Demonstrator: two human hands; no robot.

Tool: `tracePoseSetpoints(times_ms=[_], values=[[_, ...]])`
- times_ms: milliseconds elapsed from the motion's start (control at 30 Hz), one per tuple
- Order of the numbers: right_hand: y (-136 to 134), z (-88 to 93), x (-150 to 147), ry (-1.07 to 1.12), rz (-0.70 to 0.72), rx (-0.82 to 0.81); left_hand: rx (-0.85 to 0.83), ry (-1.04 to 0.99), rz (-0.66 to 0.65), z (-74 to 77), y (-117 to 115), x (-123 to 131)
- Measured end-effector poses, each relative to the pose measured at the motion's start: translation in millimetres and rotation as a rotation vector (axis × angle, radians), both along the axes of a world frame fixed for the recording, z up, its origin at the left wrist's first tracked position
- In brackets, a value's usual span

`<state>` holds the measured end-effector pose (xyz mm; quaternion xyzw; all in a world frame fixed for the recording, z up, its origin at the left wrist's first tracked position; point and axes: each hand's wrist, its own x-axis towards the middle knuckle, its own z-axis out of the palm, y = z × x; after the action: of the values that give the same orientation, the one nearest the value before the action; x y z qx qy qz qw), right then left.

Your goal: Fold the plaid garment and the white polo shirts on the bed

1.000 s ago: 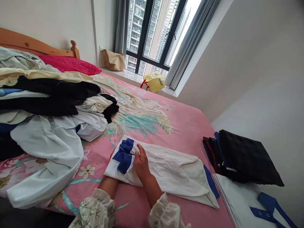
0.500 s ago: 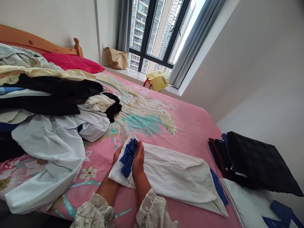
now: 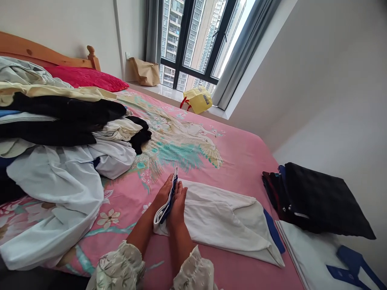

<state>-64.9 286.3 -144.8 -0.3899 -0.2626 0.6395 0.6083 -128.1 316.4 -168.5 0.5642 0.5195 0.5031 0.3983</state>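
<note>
A long folded white shirt (image 3: 220,217) with blue trim lies across the bed in front of me. Its left end, which bears a dark blue collar, is turned up into a standing fold. My left hand (image 3: 163,194) grips this raised end from the left, fingers behind the fabric and partly hidden. My right hand (image 3: 177,203) stands on edge against the fold's other side, its fingers stretched out flat and palm towards the blue part. The fold is pressed between the two hands.
Heaped clothes (image 3: 66,129) cover the bed's left side, with a white garment (image 3: 69,193) spilling forward. Folded dark clothes (image 3: 326,201) and a folded white shirt with blue collar (image 3: 320,257) lie at right. A paper bag (image 3: 146,72) and yellow bag (image 3: 198,99) sit by the window.
The shirt's collar end has tipped from lying flatter, its blue part facing up, to standing nearly upright. My left hand has swung up and right, closer to my right hand.
</note>
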Motion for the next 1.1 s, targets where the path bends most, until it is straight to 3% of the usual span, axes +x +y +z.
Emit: tracePoseSetpoints(times_ms=[67, 233, 367, 467, 600, 700, 767, 900, 967, 1033, 1100], values=[[-13.3, 3.0, 6.1, -0.023, -0.022, -0.007, -0.012, 0.029, -0.024, 2.5, 0.9, 3.4], [-54.4, 6.4, 45.9, -0.133, -0.27, 0.003, -0.094, 0.514, -0.043, 11.2, -10.8, 26.1], [-67.1, 14.2, 81.0, -0.31, -0.41, 0.075, -0.043, 0.712, -0.064, 9.7, -23.5, 49.4], [-53.5, 30.3, 89.3, -0.583, -0.247, 0.182, 0.017, 0.933, -0.035, 8.4, -26.2, 59.3], [-14.8, 52.0, 78.9, -1.15, 0.25, 0.354, 0.103, 1.059, -0.022, 14.2, -32.8, 65.0], [15.9, 48.8, 69.6, -1.507, 0.645, 0.308, 0.168, 1.081, 0.011, 15.3, -57.9, 70.4], [30.6, 35.6, 66.8, -1.629, 0.782, 0.241, 0.232, 1.064, 0.003, 12.7, -86.8, 74.4], [39.1, 8.4, 66.0, -1.743, 0.678, 0.288, 0.344, 0.947, -0.177, 13.0, -147.7, 72.9], [34.6, 6.2, 65.1, -1.762, 0.597, 0.324, 0.345, 0.859, -0.182, 17.4, -160.9, 60.7], [25.6, 12.0, 62.9, -1.778, 0.539, 0.302, 0.326, 0.788, -0.044, 20.1, -154.9, 38.0], [13.2, 20.1, 59.5, -1.781, 0.476, 0.268, 0.271, 0.797, 0.165, 18.4, -132.7, 8.7]])
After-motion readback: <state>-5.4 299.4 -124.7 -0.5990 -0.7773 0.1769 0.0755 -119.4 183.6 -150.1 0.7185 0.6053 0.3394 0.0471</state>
